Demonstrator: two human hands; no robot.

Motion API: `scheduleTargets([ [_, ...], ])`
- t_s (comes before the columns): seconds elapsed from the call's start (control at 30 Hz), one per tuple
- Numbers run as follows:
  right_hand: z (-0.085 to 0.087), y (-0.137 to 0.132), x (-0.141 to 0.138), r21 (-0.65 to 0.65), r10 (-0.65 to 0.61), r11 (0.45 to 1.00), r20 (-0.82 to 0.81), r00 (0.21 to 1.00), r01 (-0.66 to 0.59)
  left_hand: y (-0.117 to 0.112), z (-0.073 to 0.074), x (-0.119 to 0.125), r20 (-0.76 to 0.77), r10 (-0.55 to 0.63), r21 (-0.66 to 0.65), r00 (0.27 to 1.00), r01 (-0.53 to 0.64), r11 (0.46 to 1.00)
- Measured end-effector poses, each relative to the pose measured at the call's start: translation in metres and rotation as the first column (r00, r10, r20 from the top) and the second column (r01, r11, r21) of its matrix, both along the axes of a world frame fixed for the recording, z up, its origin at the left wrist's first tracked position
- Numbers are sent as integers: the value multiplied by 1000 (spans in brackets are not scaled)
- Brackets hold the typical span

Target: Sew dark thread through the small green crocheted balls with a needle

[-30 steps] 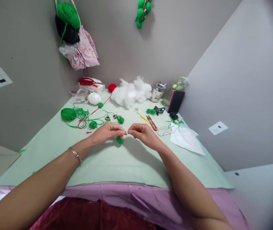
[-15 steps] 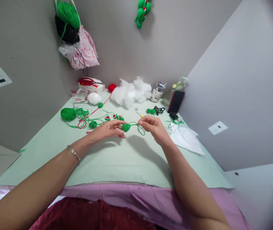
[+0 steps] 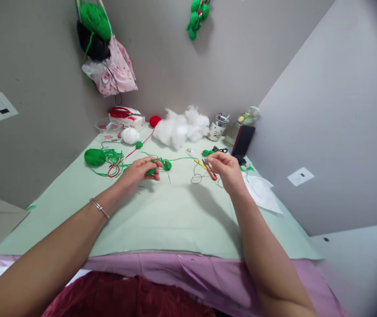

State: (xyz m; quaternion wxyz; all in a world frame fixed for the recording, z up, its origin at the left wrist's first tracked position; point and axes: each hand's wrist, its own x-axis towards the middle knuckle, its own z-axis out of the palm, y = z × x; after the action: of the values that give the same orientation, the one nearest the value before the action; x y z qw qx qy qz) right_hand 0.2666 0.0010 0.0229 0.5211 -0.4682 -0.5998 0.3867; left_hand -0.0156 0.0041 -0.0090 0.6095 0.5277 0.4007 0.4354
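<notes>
My left hand (image 3: 139, 171) is closed on a small green crocheted piece (image 3: 151, 171) just above the pale green tabletop (image 3: 168, 215). A green strand of yarn (image 3: 182, 159) runs tight from it to my right hand (image 3: 225, 169), whose fingers pinch the strand's end. A thin needle (image 3: 169, 178) lies on the table between my hands. Orange-handled snips (image 3: 210, 170) lie just left of my right hand.
A green yarn ball (image 3: 94, 157) with tangled green and red yarn lies at the left. White stuffing (image 3: 182, 125), a red yarn ball (image 3: 154, 120), a cup of pens (image 3: 217, 128), a dark phone (image 3: 243, 139) and white paper (image 3: 257, 190) sit toward the back and right.
My hands have moved apart and farther from me. The right hand pulled the green strand out to the right until taut, while the left carried the green piece to the left.
</notes>
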Motion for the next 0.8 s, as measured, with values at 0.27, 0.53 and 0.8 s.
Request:
scheduleTargets([
  [0.27,-3,3,0,-15,-36,999,-1,999,36,2,4,-7,-114,376,232,920,-344,910],
  [0.53,-9,-18,-40,-107,203,976,129,971,-190,-15,-6,14,-383,206,460,901,-7,888],
  [0.8,-10,-34,-63,-102,326,945,290,900,-310,-27,-17,33,-322,42,366,946,84,927],
])
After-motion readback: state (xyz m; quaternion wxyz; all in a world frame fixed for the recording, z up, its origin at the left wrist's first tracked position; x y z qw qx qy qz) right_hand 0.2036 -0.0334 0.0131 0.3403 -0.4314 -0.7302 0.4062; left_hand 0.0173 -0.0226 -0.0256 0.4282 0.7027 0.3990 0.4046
